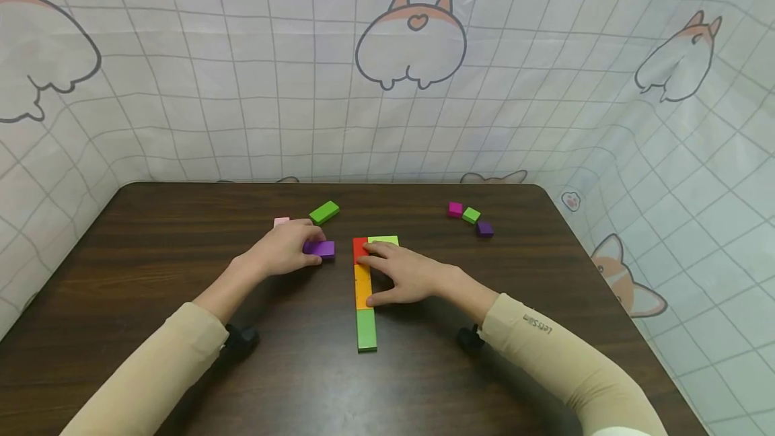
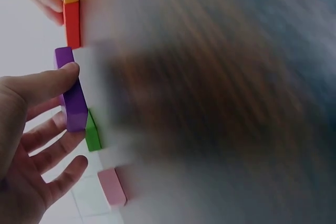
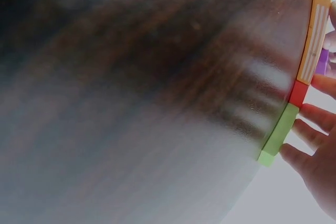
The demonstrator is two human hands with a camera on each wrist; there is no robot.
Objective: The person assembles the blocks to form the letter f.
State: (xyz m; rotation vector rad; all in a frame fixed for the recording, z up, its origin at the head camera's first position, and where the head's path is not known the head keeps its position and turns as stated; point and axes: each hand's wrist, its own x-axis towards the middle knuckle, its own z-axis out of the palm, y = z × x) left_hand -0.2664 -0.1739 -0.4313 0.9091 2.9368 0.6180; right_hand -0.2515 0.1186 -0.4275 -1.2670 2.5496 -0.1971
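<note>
My left hand [image 1: 287,249] pinches a purple block [image 1: 320,249] between thumb and fingers, left of a line of blocks. The left wrist view shows this purple block [image 2: 73,93] with the thumb across it. The line joins a red block [image 1: 360,249], an orange block [image 1: 362,286] and a green block [image 1: 366,328]; a light green block [image 1: 387,240] extends right from the red one. My right hand [image 1: 407,273] rests over the line, fingertips at the red and light green blocks, thumb at the orange one. In the right wrist view its fingers [image 3: 310,132] are spread along the blocks.
A green block [image 1: 325,212] and a partly covered pink block [image 1: 281,221] lie beyond my left hand. At the back right are a magenta cube [image 1: 455,210], a small green cube [image 1: 471,215] and a dark purple cube [image 1: 484,229]. A patterned curtain [image 1: 290,86] surrounds the dark wooden table [image 1: 290,369].
</note>
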